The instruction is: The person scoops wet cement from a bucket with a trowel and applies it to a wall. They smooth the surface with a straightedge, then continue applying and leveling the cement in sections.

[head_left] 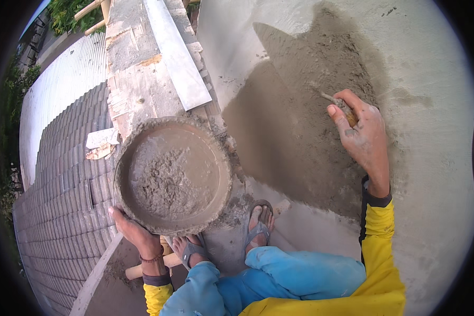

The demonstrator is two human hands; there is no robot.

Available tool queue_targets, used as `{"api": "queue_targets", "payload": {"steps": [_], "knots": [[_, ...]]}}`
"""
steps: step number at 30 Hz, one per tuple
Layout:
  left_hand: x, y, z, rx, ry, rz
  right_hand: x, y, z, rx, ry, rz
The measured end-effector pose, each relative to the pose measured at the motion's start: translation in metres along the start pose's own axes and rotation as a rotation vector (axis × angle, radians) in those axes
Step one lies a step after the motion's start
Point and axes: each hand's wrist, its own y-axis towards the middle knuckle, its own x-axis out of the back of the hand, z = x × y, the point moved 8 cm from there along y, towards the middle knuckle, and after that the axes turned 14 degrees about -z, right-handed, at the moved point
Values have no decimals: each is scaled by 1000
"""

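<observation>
My left hand (134,231) grips the rim of a round, mortar-crusted basin (225,181) at its lower left. Wet grey mortar (165,184) lies in a heap inside it. At the right, my right hand (366,131) is closed around the worn, yellowish handle of a trowel (329,98), its thin metal neck pointing up and left. The blade is hard to make out against the wall. Beside the trowel, a dark patch of fresh plaster (279,121) covers part of the pale wall (432,174), smooth at its left and rough toward the upper right.
A long pale board (179,58) lies on the mortar-spattered wooden planks (134,95) beyond the basin. Below on the left are a tiled roof (68,152) and a white corrugated roof (63,79). My sandalled feet (258,224) stand near the wall; a bamboo pole (134,272) shows by my left wrist.
</observation>
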Motion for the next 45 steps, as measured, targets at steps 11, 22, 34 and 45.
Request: {"api": "queue_targets", "payload": {"steps": [11, 22, 34, 45], "knots": [[-46, -38, -41, -447, 288, -53, -100, -54, 132, 612, -92, 326], [-16, -5, -20, -309, 166, -42, -102, -82, 114, 315, 323, 460], [22, 41, 22, 36, 21, -8, -114, -63, 100, 6, 1208, 883], [26, 33, 24, 160, 11, -96, -153, 62, -105, -402, 335, -57]]}}
